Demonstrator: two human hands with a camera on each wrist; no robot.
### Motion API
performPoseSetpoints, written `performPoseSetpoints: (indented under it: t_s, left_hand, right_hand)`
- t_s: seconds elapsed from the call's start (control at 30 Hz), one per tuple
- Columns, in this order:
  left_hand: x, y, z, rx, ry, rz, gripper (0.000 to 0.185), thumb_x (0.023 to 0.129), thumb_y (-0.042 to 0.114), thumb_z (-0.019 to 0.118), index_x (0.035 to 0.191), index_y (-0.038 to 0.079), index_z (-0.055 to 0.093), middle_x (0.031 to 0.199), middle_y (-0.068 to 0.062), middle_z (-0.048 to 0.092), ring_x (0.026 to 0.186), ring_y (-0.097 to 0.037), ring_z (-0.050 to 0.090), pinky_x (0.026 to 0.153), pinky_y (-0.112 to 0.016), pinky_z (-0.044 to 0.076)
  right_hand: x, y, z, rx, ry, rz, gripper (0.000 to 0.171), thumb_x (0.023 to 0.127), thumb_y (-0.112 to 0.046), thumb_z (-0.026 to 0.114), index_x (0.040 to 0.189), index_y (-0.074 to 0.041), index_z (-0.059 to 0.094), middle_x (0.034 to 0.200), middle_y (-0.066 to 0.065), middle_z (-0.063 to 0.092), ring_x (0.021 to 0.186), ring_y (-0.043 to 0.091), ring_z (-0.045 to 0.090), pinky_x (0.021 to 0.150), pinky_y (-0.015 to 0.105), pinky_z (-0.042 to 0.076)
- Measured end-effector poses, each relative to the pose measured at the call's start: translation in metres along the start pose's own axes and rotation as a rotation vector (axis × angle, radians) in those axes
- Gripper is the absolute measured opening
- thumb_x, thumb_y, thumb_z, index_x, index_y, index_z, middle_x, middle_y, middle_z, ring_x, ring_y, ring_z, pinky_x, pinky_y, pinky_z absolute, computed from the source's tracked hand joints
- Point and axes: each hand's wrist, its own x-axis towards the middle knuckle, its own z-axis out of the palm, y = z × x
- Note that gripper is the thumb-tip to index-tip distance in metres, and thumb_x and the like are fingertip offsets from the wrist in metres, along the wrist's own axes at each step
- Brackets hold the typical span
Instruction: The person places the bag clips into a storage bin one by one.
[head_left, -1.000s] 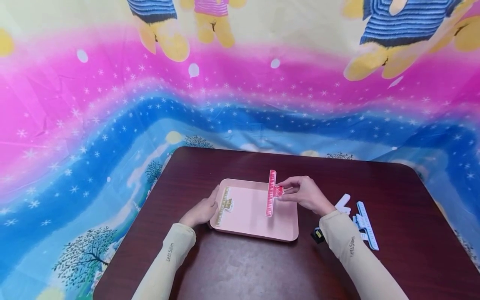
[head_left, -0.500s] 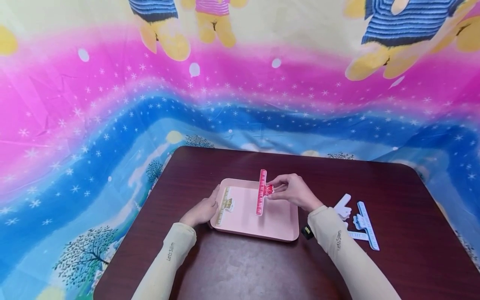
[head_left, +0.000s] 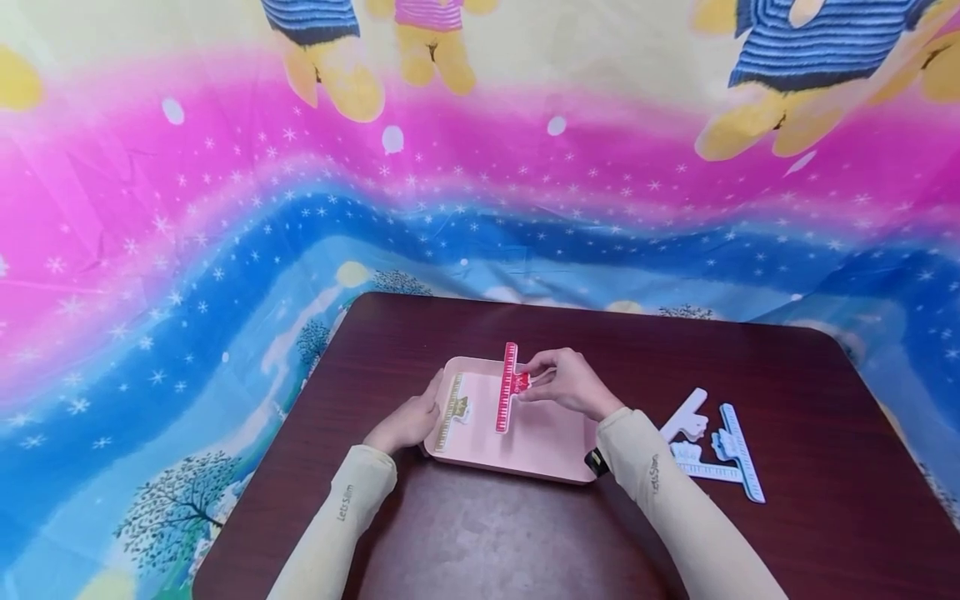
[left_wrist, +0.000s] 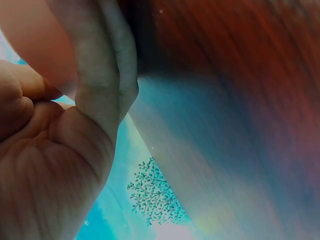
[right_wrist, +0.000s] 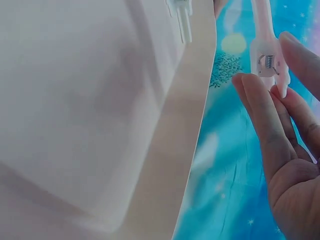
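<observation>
A pink tray [head_left: 543, 446] sits on a dark wooden table [head_left: 465, 533]. My left hand [head_left: 427, 402] grips the tray's left rim, thumb along the edge [left_wrist: 102, 65] and fingers curled. My right hand [head_left: 529, 380] pinches the handles of a red ruler-marked clip [head_left: 507, 388] and holds it just above the tray's middle. In the right wrist view the clip's handles and spring [right_wrist: 268, 59] sit between my fingertips, beside the tray [right_wrist: 90, 100]. A gold-marked clip [head_left: 452, 404] lies in the tray by its left rim.
Three more clips lie on the table to the right of my forearm: a white one [head_left: 687, 414], a pale blue one [head_left: 699, 472] and a longer blue one [head_left: 741, 452]. A bright cartoon-print cloth [head_left: 225, 208] hangs behind and beside the table.
My right hand has carried the red clip leftward over the tray, toward the gold clip. The left hand has stayed on the tray's rim.
</observation>
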Motion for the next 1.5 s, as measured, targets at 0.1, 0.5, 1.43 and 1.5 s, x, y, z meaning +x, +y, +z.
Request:
performPoseSetpoints:
  t_s: [0.1,0.5,1.43,1.5]
  left_hand:
    - [0.000,0.001,0.001,-0.004,0.001,0.003,0.064,0.106,0.010,0.038,0.166,0.003,0.015,0.103,-0.025,0.069,0.088,-0.023,0.066,0.093,-0.045,0.054]
    - [0.000,0.002,0.000,-0.045,-0.009,-0.005,0.063,0.107,0.010,0.036,0.166,0.003,0.013,0.096,-0.024,0.069,0.074,-0.020,0.068,0.083,-0.041,0.057]
    - [0.001,-0.003,0.002,-0.002,0.006,-0.001,0.064,0.107,0.012,0.037,0.166,0.004,0.014,0.118,-0.030,0.067,0.097,-0.028,0.066,0.098,-0.049,0.051]
    - [0.001,-0.003,0.002,-0.003,0.007,-0.004,0.064,0.107,0.013,0.037,0.166,0.004,0.014,0.118,-0.030,0.067,0.097,-0.028,0.066,0.099,-0.049,0.051]
  right_hand:
    - [0.003,-0.001,0.004,-0.016,-0.007,-0.003,0.034,0.076,-0.010,0.092,0.107,-0.007,0.079,0.101,0.008,0.077,0.090,0.021,0.075,0.082,0.034,0.061]
    - [0.015,-0.002,0.026,0.012,-0.018,-0.044,0.035,0.073,-0.006,0.093,0.104,-0.003,0.079,0.097,0.009,0.075,0.084,0.017,0.072,0.076,0.028,0.059]
    - [0.030,0.009,0.053,-0.015,-0.064,0.060,0.037,0.067,-0.004,0.096,0.100,-0.004,0.079,0.093,0.008,0.073,0.080,0.015,0.068,0.067,0.029,0.060]
    - [0.031,0.009,0.054,-0.028,-0.070,0.063,0.037,0.067,-0.005,0.096,0.099,-0.005,0.079,0.091,0.007,0.073,0.079,0.014,0.068,0.067,0.029,0.060]
